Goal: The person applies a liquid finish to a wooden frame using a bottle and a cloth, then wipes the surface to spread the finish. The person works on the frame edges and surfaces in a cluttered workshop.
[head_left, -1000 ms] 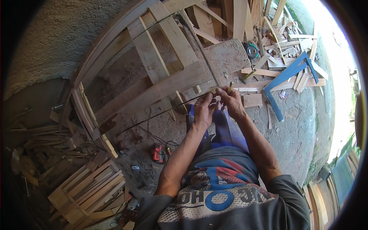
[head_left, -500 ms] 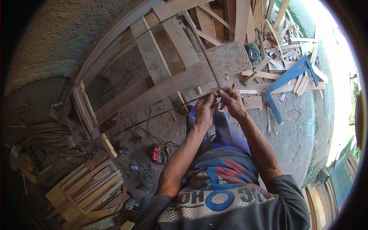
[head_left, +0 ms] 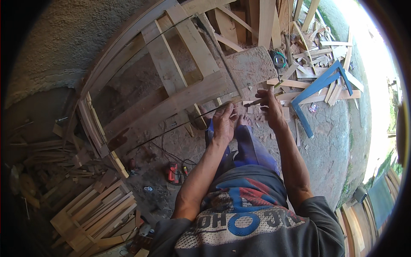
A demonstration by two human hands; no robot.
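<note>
My left hand point(head_left: 224, 124) is closed, thumb and fingers pinched at the near corner of a wooden frame. A thin dark cord point(head_left: 171, 129), drawn straight along the frame's near side, runs up to these fingers. Off to the right, my right hand point(head_left: 272, 109) is curled round a short, slim stick-like tool point(head_left: 255, 102) whose dark tip points left; its exact kind is unclear. The slatted wooden frame point(head_left: 188, 95) stretches away to the left and the far side, with dark lines along its other edges too.
A blue angled metal piece point(head_left: 303, 115) lies on wood strips at the right. Beyond them are a tape measure point(head_left: 279, 59) and heaped offcuts point(head_left: 314, 55). A red tool point(head_left: 173, 173) with cables sits on the floor left of my legs. Stacked slats point(head_left: 96, 214) fill the lower left.
My right hand has moved right, away from my left hand, and the stick-like tool in it now shows. The left hand stays at the frame corner.
</note>
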